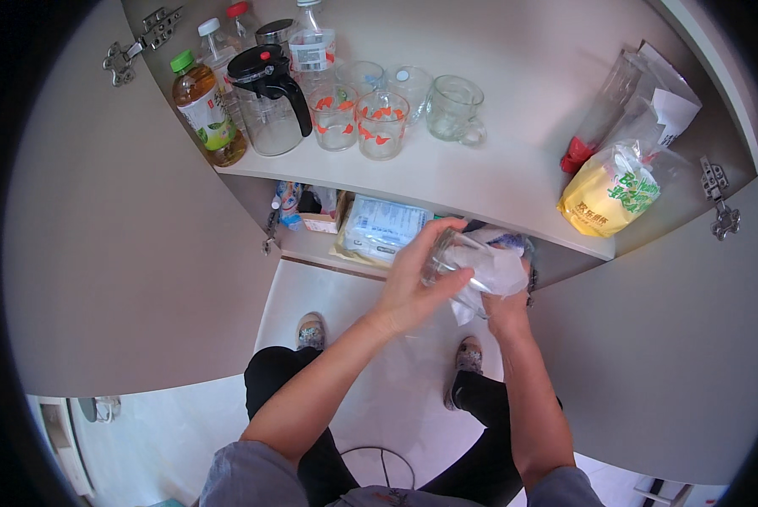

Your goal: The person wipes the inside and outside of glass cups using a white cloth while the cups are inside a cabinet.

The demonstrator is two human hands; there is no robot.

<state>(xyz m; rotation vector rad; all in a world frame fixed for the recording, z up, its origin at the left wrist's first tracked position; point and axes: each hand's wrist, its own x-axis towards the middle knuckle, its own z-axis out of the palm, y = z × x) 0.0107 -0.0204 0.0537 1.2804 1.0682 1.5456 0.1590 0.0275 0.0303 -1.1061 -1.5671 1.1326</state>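
My left hand [417, 279] grips a clear glass vessel [441, 256], thumb and fingers around its side, held tilted in front of the lower shelf. White tissue or cloth [496, 269] lies in and against the vessel's right end. My right hand [507, 305] is at that end, its fingers mostly hidden behind the white material, which it holds against the glass. Above, on the cabinet shelf, stand a glass mug [453, 109], two tumblers with orange patterns, one of them the front tumbler [382, 127], more clear glasses [411, 89] and a glass pitcher with a black lid and handle [268, 120].
Plastic bottles, among them a green-capped tea bottle [209, 114], stand at the shelf's left. A yellow-and-clear plastic bag [610, 190] sits at its right. Wrapped packs [385, 225] and a small box [322, 220] fill the lower shelf. Open doors [144, 241] flank both sides.
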